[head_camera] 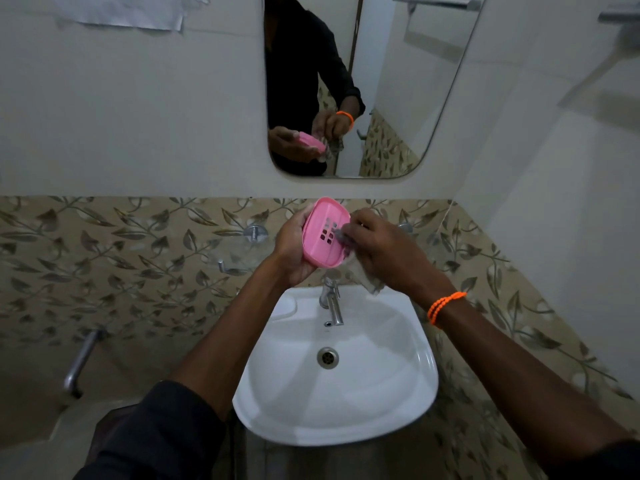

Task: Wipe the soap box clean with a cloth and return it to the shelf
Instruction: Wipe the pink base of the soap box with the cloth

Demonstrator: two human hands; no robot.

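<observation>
1. At frame center, above the sink, you hold the pink soap box (323, 233) tilted upright, its hollow inside facing you, slotted drain holes visible near the middle.
2. Your left hand (294, 252) is wrapped around the box's left edge and back, fingers curled closed on it, thumb side toward you.
3. Your right hand (384, 249) is closed on a grey cloth (367, 278); fingertips press a bunched bit of cloth against the box's inside, right by the drain holes. Rest of the cloth hangs below the hand, just right of the box's lower edge.
4. Orange beaded band (445, 306) sits on your right wrist. Dark sleeves at the lower frame edge on both arms.
5. Below the hands: white basin (388, 403) with a metal tap (330, 304) at its back rim and a drain (327, 357) in the bowl. Box and cloth are in the air, apart from tap and basin.
6. Behind the hands: leaf-patterned tile band (121, 258) across the middle of the frame, plain wall above it.
7. Upper center: mirror (398, 98) reflecting your hands, the pink box and the cloth.
8. Lower left: metal pipe handle (81, 362) on the wall. Upper right: metal bar (438, 2), blurred.
9. No shelf identifiable from this view; can't tell where it is.
</observation>
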